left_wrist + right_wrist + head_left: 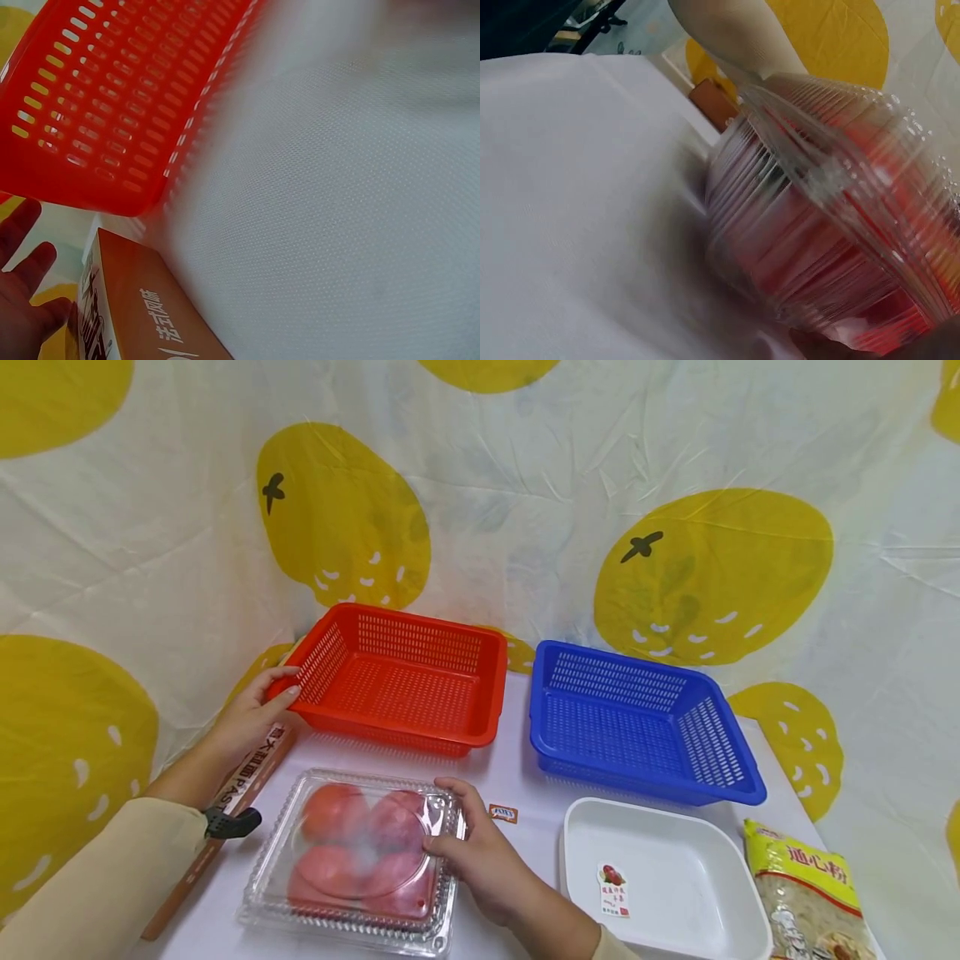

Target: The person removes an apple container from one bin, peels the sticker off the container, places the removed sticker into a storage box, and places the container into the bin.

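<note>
My left hand (258,710) is at the left front corner of a red plastic basket (405,731). Its fingers (34,266) look straight and spread beside the rim in the left wrist view. Below that hand lies a long brown pasta box (251,777). With my right hand (487,856) I grip the right edge of a clear plastic clamshell box (300,806), thumb on top of the lid. Several round red fruits, resembling tomatoes, show through it. In the right wrist view the clamshell box (780,217) fills the right side; whether it touches the table is unclear.
A blue plastic basket (630,777) stands right of the red one. In front of it is a white basin (675,860) bearing a fruit sticker. A yellow-topped macaroni bag (810,893) lies at the far right. A small orange packet (503,813) lies mid-table. Patterned cloth hangs behind.
</note>
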`<control>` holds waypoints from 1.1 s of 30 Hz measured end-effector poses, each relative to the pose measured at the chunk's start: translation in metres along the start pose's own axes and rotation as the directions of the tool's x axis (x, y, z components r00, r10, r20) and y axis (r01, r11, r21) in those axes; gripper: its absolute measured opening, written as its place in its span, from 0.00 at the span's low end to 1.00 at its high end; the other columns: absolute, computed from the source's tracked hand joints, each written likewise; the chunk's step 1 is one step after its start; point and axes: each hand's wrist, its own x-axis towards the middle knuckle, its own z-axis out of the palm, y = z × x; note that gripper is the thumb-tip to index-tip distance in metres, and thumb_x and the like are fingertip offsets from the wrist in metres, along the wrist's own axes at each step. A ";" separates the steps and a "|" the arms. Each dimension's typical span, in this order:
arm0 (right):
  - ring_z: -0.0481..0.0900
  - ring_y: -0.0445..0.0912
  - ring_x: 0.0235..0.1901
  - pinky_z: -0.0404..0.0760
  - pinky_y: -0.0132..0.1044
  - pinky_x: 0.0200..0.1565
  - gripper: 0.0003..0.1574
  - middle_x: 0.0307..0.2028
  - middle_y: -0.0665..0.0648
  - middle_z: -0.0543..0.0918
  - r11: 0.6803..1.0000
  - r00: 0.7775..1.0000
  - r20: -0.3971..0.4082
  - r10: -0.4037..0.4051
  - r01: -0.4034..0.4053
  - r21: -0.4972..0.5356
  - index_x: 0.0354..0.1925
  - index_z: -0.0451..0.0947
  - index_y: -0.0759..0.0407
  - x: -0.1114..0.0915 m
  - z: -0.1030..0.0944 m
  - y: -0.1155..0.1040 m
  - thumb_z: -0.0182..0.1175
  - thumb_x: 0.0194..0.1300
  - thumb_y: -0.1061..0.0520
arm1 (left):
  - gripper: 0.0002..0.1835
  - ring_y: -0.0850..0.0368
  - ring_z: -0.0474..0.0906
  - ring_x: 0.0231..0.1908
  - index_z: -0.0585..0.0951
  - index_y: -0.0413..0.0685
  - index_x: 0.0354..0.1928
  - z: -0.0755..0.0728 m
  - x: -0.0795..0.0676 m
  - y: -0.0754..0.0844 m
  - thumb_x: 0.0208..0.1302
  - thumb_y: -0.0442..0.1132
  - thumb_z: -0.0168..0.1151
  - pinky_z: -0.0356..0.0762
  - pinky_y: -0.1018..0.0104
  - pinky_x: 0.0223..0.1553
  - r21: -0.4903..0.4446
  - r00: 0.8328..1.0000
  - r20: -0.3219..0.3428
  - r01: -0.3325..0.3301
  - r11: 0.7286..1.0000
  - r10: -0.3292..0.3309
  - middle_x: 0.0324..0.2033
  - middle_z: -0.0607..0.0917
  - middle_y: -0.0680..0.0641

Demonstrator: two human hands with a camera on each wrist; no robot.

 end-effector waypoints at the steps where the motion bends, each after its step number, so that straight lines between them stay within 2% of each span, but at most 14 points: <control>1: 0.83 0.48 0.46 0.87 0.40 0.41 0.51 0.65 0.63 0.72 1.000 1.000 -0.006 0.004 -0.004 0.009 0.79 0.57 0.48 0.000 0.000 0.000 0.65 0.63 0.67 | 0.30 0.73 0.78 0.48 0.61 0.39 0.80 -0.001 0.000 0.000 0.86 0.45 0.51 0.76 0.82 0.52 0.004 1.000 -0.003 0.000 1.000 0.000 0.69 0.71 0.27; 3: 0.83 0.48 0.47 0.87 0.39 0.42 0.50 0.67 0.63 0.71 1.000 1.000 -0.019 0.008 -0.007 0.019 0.79 0.58 0.48 0.001 -0.002 -0.001 0.64 0.64 0.66 | 0.30 0.68 0.78 0.50 0.61 0.40 0.80 -0.002 0.001 0.000 0.86 0.46 0.52 0.76 0.82 0.52 0.023 1.000 -0.005 0.009 1.000 -0.009 0.69 0.71 0.28; 9: 0.82 0.50 0.51 0.86 0.40 0.45 0.47 0.73 0.64 0.64 0.999 0.998 -0.055 0.019 -0.017 0.035 0.78 0.61 0.48 0.002 -0.007 -0.004 0.63 0.64 0.66 | 0.32 0.46 0.74 0.60 0.61 0.45 0.82 -0.004 0.002 0.000 0.86 0.50 0.51 0.74 0.81 0.52 0.078 0.998 -0.006 0.063 0.995 -0.063 0.72 0.70 0.30; 13: 0.82 0.51 0.52 0.85 0.42 0.46 0.47 0.74 0.64 0.62 0.999 0.997 -0.068 0.027 -0.025 0.031 0.78 0.61 0.47 0.002 -0.010 -0.011 0.63 0.65 0.65 | 0.31 0.40 0.72 0.63 0.61 0.45 0.82 -0.004 0.003 0.000 0.86 0.49 0.51 0.72 0.78 0.54 0.072 0.998 -0.010 0.069 0.995 -0.068 0.72 0.70 0.31; 15: 0.81 0.51 0.53 0.85 0.43 0.47 0.46 0.73 0.64 0.63 0.999 0.997 -0.070 0.026 -0.024 0.027 0.78 0.60 0.47 0.001 -0.011 -0.016 0.63 0.66 0.64 | 0.31 0.39 0.71 0.65 0.61 0.47 0.82 -0.004 0.004 0.000 0.86 0.50 0.51 0.73 0.70 0.59 0.072 0.996 -0.012 0.083 0.994 -0.083 0.72 0.70 0.31; 19: 0.80 0.52 0.55 0.83 0.45 0.50 0.47 0.73 0.63 0.63 1.000 0.998 -0.065 0.025 -0.024 0.019 0.78 0.59 0.46 -0.001 -0.014 -0.031 0.62 0.66 0.64 | 0.32 0.36 0.69 0.68 0.61 0.50 0.82 -0.003 0.003 0.002 0.85 0.53 0.52 0.69 0.47 0.68 0.085 0.993 -0.017 0.119 0.989 -0.118 0.73 0.69 0.33; 21: 0.79 0.53 0.55 0.83 0.46 0.51 0.47 0.73 0.63 0.63 1.000 0.998 -0.057 0.028 -0.027 0.014 0.78 0.58 0.46 -0.001 -0.016 -0.041 0.61 0.66 0.65 | 0.32 0.35 0.67 0.70 0.61 0.50 0.82 -0.003 0.003 0.003 0.84 0.53 0.52 0.66 0.42 0.69 0.076 0.992 -0.015 0.125 0.989 -0.124 0.74 0.69 0.33; 28: 0.74 0.56 0.63 0.81 0.49 0.57 0.45 0.74 0.61 0.60 0.999 0.998 -0.054 0.017 -0.018 -0.028 0.79 0.56 0.45 -0.002 -0.025 -0.086 0.59 0.71 0.64 | 0.32 0.37 0.69 0.69 0.61 0.48 0.82 -0.001 0.002 0.005 0.85 0.50 0.54 0.69 0.60 0.63 0.037 0.993 -0.004 0.117 0.992 -0.117 0.73 0.70 0.32; 33: 0.65 0.59 0.70 0.79 0.53 0.62 0.44 0.76 0.59 0.59 0.999 0.998 -0.061 -0.001 -0.002 -0.052 0.80 0.54 0.43 0.006 -0.037 -0.115 0.58 0.73 0.63 | 0.33 0.35 0.69 0.69 0.59 0.50 0.83 -0.001 0.002 0.005 0.85 0.50 0.53 0.71 0.56 0.65 0.030 0.990 0.011 0.143 0.989 -0.143 0.73 0.69 0.31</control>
